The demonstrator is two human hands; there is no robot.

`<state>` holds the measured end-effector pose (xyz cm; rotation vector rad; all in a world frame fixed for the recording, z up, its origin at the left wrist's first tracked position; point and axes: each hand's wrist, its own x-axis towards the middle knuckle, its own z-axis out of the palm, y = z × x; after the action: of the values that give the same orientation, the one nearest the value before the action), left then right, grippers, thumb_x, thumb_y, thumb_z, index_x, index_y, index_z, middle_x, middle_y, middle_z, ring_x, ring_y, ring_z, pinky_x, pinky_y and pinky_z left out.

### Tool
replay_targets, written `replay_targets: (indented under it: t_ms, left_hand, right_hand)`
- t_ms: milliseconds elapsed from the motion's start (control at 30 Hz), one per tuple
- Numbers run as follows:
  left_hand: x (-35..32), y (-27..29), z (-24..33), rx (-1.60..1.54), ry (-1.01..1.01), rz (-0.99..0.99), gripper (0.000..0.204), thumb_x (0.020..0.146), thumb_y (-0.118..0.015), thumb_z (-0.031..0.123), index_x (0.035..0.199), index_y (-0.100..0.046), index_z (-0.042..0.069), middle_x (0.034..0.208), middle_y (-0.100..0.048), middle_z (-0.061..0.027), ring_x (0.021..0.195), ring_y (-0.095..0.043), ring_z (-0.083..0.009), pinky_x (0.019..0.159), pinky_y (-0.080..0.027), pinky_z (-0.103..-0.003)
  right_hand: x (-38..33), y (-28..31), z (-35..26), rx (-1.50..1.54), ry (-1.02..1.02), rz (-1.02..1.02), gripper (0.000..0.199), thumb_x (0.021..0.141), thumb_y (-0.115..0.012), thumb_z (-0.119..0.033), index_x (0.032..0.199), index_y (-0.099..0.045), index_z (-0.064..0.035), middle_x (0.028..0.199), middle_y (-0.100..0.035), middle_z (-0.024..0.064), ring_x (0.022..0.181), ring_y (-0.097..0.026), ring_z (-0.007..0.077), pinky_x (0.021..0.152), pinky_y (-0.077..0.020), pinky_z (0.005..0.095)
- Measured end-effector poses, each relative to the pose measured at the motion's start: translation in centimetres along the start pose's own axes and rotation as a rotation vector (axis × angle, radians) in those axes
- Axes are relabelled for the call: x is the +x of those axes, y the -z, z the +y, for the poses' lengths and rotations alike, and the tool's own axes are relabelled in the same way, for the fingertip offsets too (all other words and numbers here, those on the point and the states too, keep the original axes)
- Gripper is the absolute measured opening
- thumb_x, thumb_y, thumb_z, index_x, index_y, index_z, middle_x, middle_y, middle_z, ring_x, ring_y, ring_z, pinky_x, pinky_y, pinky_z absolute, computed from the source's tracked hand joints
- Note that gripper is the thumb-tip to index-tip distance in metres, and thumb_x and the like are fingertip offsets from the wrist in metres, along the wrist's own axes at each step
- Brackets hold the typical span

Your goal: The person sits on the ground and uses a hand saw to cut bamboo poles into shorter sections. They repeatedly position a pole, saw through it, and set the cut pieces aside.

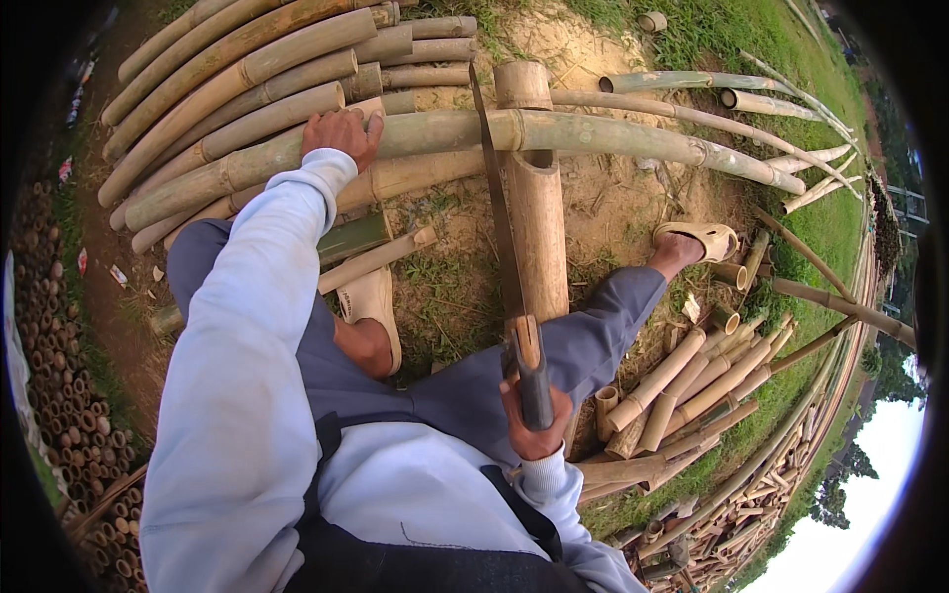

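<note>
A long greenish bamboo pole point(613, 135) lies crosswise in front of me. My left hand point(344, 136) presses on it left of the middle, fingers curled over its top. In my right hand point(539, 420) is the handle of a handsaw point(502, 217), close to my right thigh. Its long dark blade points away from me and crosses the pole just left of a joint; how deep it sits in the bamboo I cannot tell. Under the pole, a thick pale bamboo post point(537, 247) runs lengthwise and carries it.
Cut bamboo lengths point(297, 59) are stacked at the far left. Shorter pieces point(682, 385) lie heaped by my right leg. Several poles point(692, 81) rest on grass at the far right. My feet, in beige clogs point(371, 306), stand on either side of the post.
</note>
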<state>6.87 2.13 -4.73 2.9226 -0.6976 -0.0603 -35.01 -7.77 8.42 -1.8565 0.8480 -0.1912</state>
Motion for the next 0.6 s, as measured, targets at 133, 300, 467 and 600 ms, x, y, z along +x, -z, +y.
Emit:
replay_targets:
  t_ms: [133,300,467,600]
  left_hand:
    - [-0.1,0.4,0.8,0.038,0.017,-0.054,0.054,0.101,-0.041,0.048,0.100,-0.075,0.006,0.105,-0.073,-0.0204,0.103,-0.069,-0.0354,0.109,-0.040,-0.050]
    - [2.4,1.6,2.1,0.076,0.013,-0.043,0.054,0.101,-0.042,0.049,0.099,-0.075,0.006,0.101,-0.074,-0.0199,0.097,-0.070,-0.0358,0.104,-0.043,-0.048]
    - [-0.3,0.3,1.3,0.056,-0.025,-0.036,0.054,0.100,-0.042,0.049,0.097,-0.075,0.006,0.101,-0.074,-0.0195,0.096,-0.070,-0.0354,0.103,-0.044,-0.048]
    - [0.1,0.5,0.3,0.037,0.033,-0.069,0.054,0.100,-0.042,0.049,0.096,-0.075,0.005,0.100,-0.074,-0.0193,0.099,-0.069,-0.0355,0.104,-0.043,-0.049]
  right_hand:
    - [-2.9,2.4,-0.8,-0.080,0.033,-0.018,0.019,0.085,-0.079,-0.009,0.097,-0.071,0.0023,0.073,-0.066,0.0016,0.069,-0.059,0.0066,0.066,-0.0480,0.0242]
    - [12.8,-4.6,1.1,0.171,0.165,0.062,0.017,0.089,-0.076,-0.010,0.084,-0.064,0.0021,0.065,-0.059,0.0022,0.061,-0.053,0.0078,0.056,-0.0426,0.0298]
    - [12.7,-5.0,0.5,0.145,0.072,0.026,0.016,0.089,-0.076,-0.010,0.090,-0.065,0.0019,0.068,-0.058,0.0021,0.065,-0.052,0.0078,0.059,-0.0438,0.0287]
    - [-0.5,0.2,-0.1,0.036,-0.035,0.002,0.011,0.087,-0.076,-0.005,0.088,-0.066,0.0006,0.067,-0.059,0.0035,0.062,-0.053,0.0086,0.059,-0.0450,0.0273]
